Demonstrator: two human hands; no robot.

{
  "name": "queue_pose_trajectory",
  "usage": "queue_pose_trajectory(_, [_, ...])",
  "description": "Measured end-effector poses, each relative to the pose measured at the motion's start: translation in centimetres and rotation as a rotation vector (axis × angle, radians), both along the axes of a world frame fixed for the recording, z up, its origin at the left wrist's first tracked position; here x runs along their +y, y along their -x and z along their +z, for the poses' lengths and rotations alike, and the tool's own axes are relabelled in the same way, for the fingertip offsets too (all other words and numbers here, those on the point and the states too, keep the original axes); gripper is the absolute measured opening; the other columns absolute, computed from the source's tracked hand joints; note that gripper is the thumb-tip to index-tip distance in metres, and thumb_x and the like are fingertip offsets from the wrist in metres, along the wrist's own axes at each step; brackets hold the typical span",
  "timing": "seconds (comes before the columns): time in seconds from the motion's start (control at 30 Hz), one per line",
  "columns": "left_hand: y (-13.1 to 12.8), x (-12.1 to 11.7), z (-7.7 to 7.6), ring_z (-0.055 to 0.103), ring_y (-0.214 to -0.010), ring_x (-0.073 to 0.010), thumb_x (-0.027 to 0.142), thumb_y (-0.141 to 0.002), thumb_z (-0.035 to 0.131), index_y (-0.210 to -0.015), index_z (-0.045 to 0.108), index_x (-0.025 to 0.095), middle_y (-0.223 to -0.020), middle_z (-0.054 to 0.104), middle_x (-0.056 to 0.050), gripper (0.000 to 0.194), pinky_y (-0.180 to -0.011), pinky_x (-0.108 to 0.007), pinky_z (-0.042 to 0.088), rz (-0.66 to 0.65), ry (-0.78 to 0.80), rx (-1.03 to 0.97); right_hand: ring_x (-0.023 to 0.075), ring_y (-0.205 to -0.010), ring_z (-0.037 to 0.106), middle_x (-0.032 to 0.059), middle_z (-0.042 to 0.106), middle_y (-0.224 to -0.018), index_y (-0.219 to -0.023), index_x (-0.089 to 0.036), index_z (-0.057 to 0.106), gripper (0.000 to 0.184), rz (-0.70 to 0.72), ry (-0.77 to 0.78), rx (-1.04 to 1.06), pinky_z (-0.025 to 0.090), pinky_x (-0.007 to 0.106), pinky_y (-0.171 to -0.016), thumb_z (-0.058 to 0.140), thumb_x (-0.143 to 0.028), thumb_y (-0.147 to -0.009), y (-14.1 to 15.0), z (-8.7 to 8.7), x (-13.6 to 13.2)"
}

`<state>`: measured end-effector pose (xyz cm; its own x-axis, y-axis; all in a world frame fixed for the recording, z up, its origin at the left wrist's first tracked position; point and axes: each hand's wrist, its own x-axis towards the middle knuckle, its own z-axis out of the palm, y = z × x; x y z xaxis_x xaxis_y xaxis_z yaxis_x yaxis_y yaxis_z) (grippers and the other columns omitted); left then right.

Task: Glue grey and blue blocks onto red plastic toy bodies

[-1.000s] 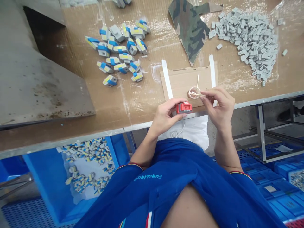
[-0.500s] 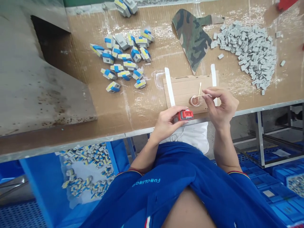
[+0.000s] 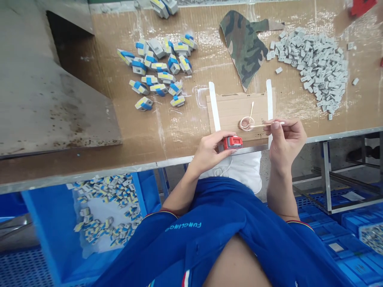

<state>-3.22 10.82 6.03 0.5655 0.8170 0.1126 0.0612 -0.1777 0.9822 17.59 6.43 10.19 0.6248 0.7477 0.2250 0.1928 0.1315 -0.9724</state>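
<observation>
Between its thumb and fingers, my left hand (image 3: 211, 152) grips a small red and grey plastic part (image 3: 233, 142) at the table's front edge. My right hand (image 3: 285, 141) pinches a cotton swab (image 3: 265, 125), one white tip showing past the fingertips. The swab's other end points left and lies at the rim of a small round cup (image 3: 241, 124). A second cotton swab (image 3: 251, 108) leans out of the same cup. Under the cup is a cardboard sheet (image 3: 227, 109) held by white tape strips on both sides.
Grey, blue and yellow plastic parts (image 3: 160, 67) lie in a group at the left. Small grey pieces (image 3: 317, 67) are heaped at the right. A camouflage cloth (image 3: 243, 48) rests behind the cardboard. A blue bin (image 3: 50, 223) of parts stands below the table.
My right hand has shifted slightly right and down, and the swab it holds now lies more level with its far end at the cup. My left hand keeps hold of the red part.
</observation>
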Motion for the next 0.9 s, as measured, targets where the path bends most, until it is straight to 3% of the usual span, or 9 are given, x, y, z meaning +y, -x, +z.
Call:
queue_pose_trajectory(0.2, [-0.1,0.1,0.2,0.078,-0.107,-0.0236,0.039,-0.087,0.084,-0.125,0.072,0.018,-0.119,0.08,-0.012,0.046,-0.093,-0.036,0.063,-0.01,0.007,-0.017,0.0136,-0.081,0.08,-0.0032,0.081,-0.088,-0.096,-0.026,0.073,0.011,0.132,-0.004,-0.094,0.064,0.025,-0.071,0.082,-0.027,-0.091,1.6,1.6,-1.8])
queue_pose_trajectory(0.5, [-0.2,0.1,0.3,0.077,-0.108,-0.024,0.04,-0.087,0.084,-0.123,0.073,0.018,-0.119,0.079,-0.013,0.044,-0.093,-0.036,0.063,-0.022,0.028,-0.048,0.0156,-0.086,0.08,-0.0013,0.082,-0.093,-0.101,-0.026,0.073,0.011,0.26,0.07,-0.174,0.065,0.029,-0.076,0.08,-0.028,-0.093,2.0,0.9,-2.2])
queue_pose_trajectory(0.9, [-0.2,0.1,0.5,0.077,-0.11,-0.0246,0.038,-0.088,0.083,-0.123,0.072,0.018,-0.119,0.079,-0.013,0.042,-0.095,-0.037,0.062,-0.021,0.011,-0.028,0.0176,-0.088,0.081,0.0,0.082,-0.094,-0.101,-0.026,0.073,0.012,0.263,0.105,-0.203,0.066,0.031,-0.076,0.08,-0.032,-0.093,2.1,0.7,-2.2])
